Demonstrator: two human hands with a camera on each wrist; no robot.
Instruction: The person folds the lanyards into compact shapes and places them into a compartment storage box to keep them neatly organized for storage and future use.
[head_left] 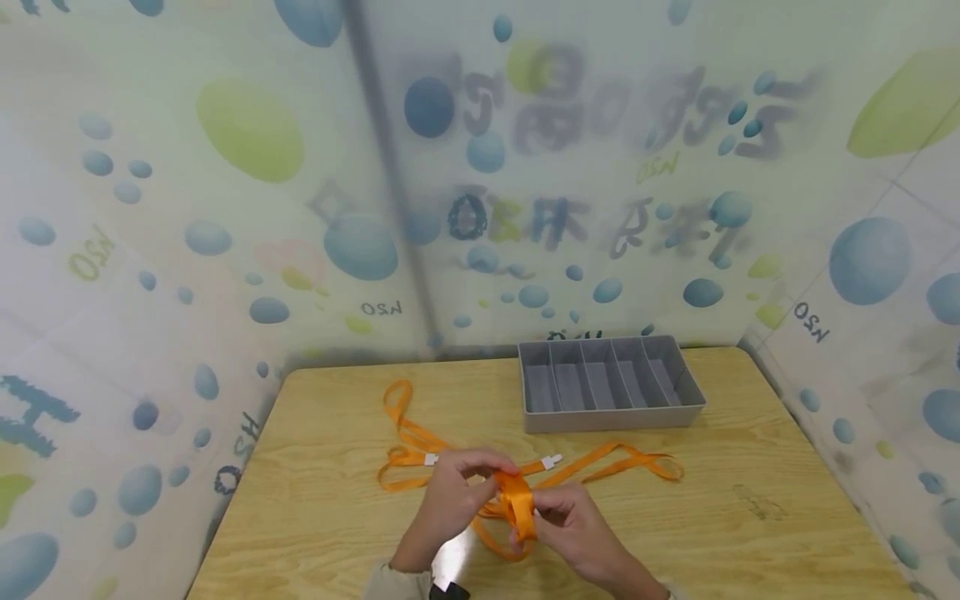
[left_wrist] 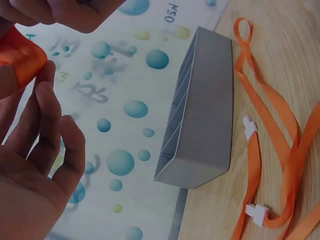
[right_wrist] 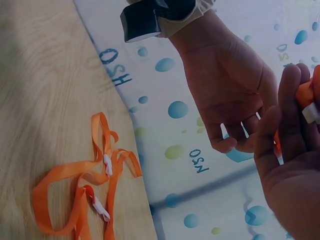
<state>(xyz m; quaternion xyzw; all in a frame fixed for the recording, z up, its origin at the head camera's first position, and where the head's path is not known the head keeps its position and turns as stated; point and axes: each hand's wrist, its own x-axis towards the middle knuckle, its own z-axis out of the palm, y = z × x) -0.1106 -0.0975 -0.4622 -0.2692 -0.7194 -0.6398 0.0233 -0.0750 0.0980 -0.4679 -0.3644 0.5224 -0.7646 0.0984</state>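
An orange lanyard (head_left: 517, 504), gathered into a flat coiled loop, is held between both hands above the front of the table. My left hand (head_left: 453, 496) pinches its upper left side with thumb and forefinger. On its right side, my right hand (head_left: 581, 533) grips the band with thumb and fingers. A white clip (right_wrist: 311, 114) shows against the orange band at the right hand in the right wrist view. More orange lanyard lies loose just beyond the hands: a looped stretch (head_left: 415, 432) to the left and another (head_left: 637, 456) to the right, with white clips (head_left: 551, 461).
A grey box (head_left: 615, 420) with several narrow compartments stands at the back right of the wooden table (head_left: 322, 483). Behind it hangs a pale sheet (head_left: 480, 333) printed with blue and green spots. A black band (head_left: 450, 592) circles the left wrist.
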